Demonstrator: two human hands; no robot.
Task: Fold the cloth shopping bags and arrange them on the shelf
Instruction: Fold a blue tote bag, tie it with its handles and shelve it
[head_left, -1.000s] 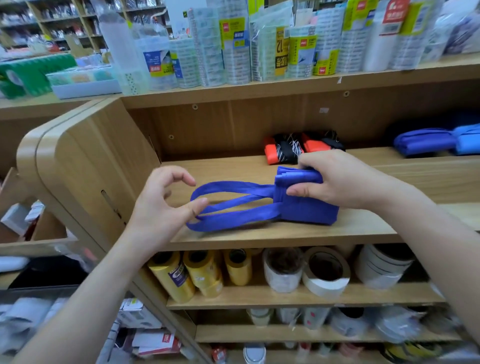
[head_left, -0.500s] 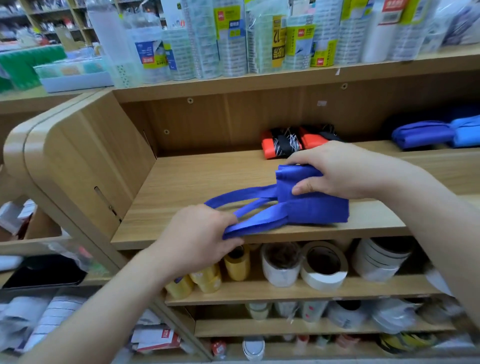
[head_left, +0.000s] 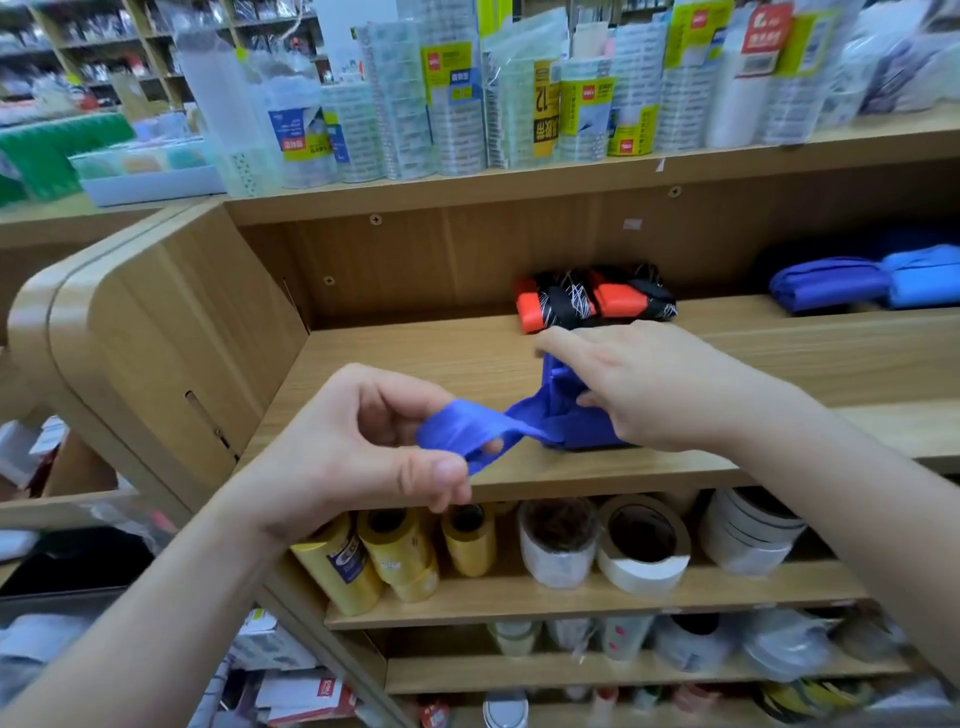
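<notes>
Shop shelving, wooden shelf (head_left: 415, 353) as work surface. Left hand (head_left: 363, 447): pinches straps (head_left: 467, 426) of blue bag (head_left: 582, 431), drawn out leftward. Right hand (head_left: 660, 384): holds folded body down near shelf front edge. Hands apart, each clamped on cloth. Advice: keep body pinned, lay straps flat over bundle, untwisted. Behind: orange-black folded bags (head_left: 592, 301). Far right: blue folded bags (head_left: 831, 283).
</notes>
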